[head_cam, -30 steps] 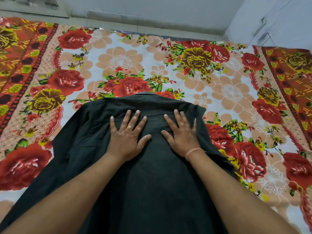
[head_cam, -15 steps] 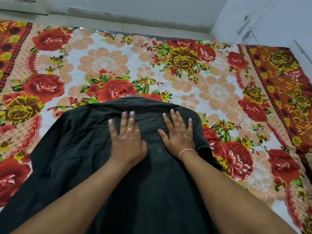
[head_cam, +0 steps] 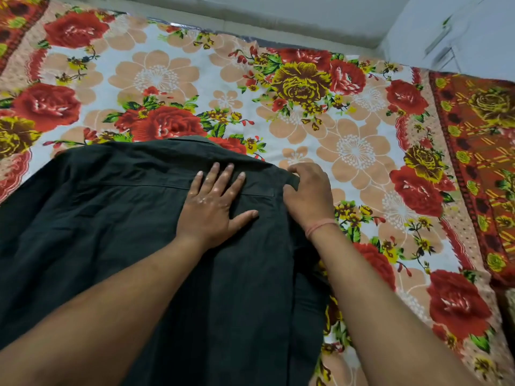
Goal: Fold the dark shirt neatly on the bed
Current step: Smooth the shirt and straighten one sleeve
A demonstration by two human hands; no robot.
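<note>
So the dark shirt [head_cam: 111, 232] is laid out flat on the bed [head_cam: 348, 151], back side up, with the collar [head_cam: 192, 139] pointed away toward the far wall [head_cam: 278, 18]. It's spread over a loud floral sheet [head_cam: 167, 79] of red roses and peach flowers, and its near end is cut off by the bottom of the view.

The left hand [head_cam: 214, 207] is pressed flat on the upper back of the shirt, just below the shoulder seam, with the fingers straight and a bit spread and the thumb stuck out to the right. Nothing is gripped by it.

The right hand [head_cam: 306, 193] is placed at the shirt's right shoulder edge. Its fingers are curled over that edge, and the fabric looks to be pinched between them and the thumb, though the fingertips are mostly hidden. A pink thread band [head_cam: 320, 227] is worn on that wrist.

A pale cupboard [head_cam: 459, 37] is seen in the top right corner, past the bed.
</note>
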